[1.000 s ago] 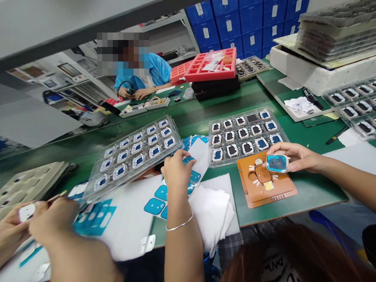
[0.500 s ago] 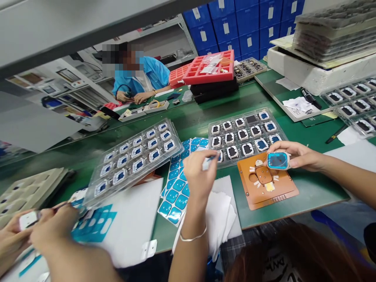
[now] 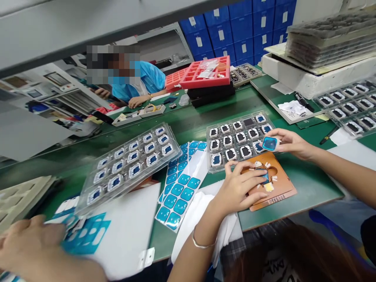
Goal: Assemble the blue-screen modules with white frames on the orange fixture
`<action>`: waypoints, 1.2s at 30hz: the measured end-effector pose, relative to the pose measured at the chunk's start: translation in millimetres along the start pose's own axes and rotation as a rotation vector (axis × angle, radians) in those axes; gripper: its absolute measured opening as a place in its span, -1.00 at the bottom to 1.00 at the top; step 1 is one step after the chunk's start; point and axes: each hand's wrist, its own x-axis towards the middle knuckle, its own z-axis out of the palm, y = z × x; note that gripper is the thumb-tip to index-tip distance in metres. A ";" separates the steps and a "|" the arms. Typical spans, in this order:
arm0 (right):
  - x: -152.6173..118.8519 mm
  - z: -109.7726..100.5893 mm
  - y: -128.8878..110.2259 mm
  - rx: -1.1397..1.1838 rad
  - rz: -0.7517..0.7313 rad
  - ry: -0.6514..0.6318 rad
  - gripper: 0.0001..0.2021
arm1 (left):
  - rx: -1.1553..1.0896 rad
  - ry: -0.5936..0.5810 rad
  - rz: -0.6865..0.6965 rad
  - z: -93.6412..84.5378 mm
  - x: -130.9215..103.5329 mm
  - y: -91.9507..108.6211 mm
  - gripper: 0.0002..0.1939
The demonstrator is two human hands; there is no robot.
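Note:
My left hand [image 3: 239, 186] lies with fingers spread on an orange fixture plate [image 3: 282, 188], its fingertips on a small dark-blue piece [image 3: 266, 179] at the plate's middle. Above the plate's back edge, my right hand [image 3: 290, 145] pinches a pale, rounded-square casing [image 3: 269, 143] with a shiny blue face. Just behind is a clear tray [image 3: 210, 167] holding rows of white-rimmed frames. Sheets of blue rounded-square stickers [image 3: 178, 189] lie left of my left hand. White cloth [image 3: 190, 227] is bunched by my left forearm.
Another clear tray [image 3: 85, 203] of frames slants at left. A neighbour's blurred hand [image 3: 32, 243] is near blue film cutouts [image 3: 88, 235]. Across the bench sits a person in blue [image 3: 155, 78]. Red trays [image 3: 205, 73] and a white foam box [image 3: 289, 76] stand behind.
My left hand has come down from above the sticker sheets onto the fixture, its pinch now spread. My right hand has moved back with the casing. The neighbour's hands have shifted left.

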 end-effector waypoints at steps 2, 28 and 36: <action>18.1 -9.1 6.4 -0.239 -0.070 0.086 -0.46 | 0.034 0.001 0.020 -0.1 -0.2 -0.5 -0.61; 83.2 -18.9 16.8 -1.157 -0.246 -0.120 -0.66 | -0.028 -0.092 -0.065 0.6 -1.5 -0.2 -0.69; 89.0 -15.9 10.4 -0.825 -0.234 0.035 -0.52 | -0.042 -0.080 -0.078 0.4 -2.2 -0.5 -0.68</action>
